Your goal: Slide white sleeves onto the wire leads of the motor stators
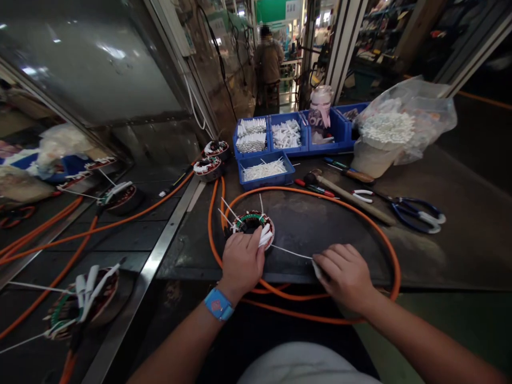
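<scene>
A ring-shaped motor stator [269, 223] with copper windings and a green band lies on the dark bench. My left hand [242, 258] grips its near side, fingers closed over the rim and against white sleeves [265, 235] on its leads. Thin white cable tie tails stick up from the far rim. To the right, my right hand [344, 274] is closed on the end of a white cable tie [292, 252] stretched from the stator. Something pale shows under its fingers, too hidden to name. An orange cable [390, 242] loops around the stator and passes beneath both hands.
Blue bins [288, 152] of white sleeves stand behind, with a blue tray [262, 184] of thin white pieces before them. A hammer [352, 200], pliers [420, 213] and pens lie right. More stators [86, 304] sit left beyond a metal strip [160, 256]. A person [269, 61] is far behind.
</scene>
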`<action>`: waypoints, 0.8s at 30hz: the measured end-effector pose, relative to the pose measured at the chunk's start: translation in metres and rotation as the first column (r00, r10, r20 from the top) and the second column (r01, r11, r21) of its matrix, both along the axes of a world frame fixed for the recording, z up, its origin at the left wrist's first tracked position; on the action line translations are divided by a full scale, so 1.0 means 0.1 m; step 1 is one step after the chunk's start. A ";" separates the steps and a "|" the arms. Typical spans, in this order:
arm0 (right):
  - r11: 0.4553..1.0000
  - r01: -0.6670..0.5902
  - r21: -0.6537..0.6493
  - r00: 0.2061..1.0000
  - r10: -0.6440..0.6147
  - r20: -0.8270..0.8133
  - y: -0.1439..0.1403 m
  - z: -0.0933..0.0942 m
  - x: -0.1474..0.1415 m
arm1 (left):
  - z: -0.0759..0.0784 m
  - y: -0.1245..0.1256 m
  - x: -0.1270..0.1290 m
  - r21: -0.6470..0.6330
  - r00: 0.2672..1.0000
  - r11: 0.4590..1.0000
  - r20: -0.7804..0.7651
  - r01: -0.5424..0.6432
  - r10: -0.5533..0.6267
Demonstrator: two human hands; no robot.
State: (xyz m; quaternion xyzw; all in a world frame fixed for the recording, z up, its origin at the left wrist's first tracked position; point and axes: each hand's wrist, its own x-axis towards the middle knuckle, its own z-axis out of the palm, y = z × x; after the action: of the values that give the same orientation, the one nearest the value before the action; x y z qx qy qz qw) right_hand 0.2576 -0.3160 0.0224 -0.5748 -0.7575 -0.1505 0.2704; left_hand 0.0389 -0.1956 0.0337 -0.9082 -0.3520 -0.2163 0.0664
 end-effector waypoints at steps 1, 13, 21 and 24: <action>1.000 0.006 0.002 1.000 -0.006 0.028 -0.01 -0.03 -0.03 | 0.00 0.00 0.00 0.001 1.000 1.000 0.005 0.002 -0.002; 0.998 -0.014 0.067 0.953 -0.007 0.304 0.06 0.08 -0.15 | -0.01 0.01 -0.01 -0.027 1.000 0.999 0.014 0.023 -0.022; 0.989 -0.056 0.138 0.933 0.002 0.360 0.12 0.32 -0.31 | -0.02 0.01 -0.02 -0.021 1.000 0.999 0.014 0.028 -0.028; 0.988 -0.049 0.144 0.926 -0.009 0.378 0.08 0.34 -0.25 | -0.02 0.01 -0.03 -0.028 1.000 0.999 0.016 0.027 -0.027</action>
State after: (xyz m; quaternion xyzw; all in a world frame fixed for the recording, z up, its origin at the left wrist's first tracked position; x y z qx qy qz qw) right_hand 0.2323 -0.3077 0.0563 -0.5053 -0.7876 -0.3123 0.1635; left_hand 0.0362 -0.1945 0.0318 -0.9120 -0.3432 -0.2193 0.0477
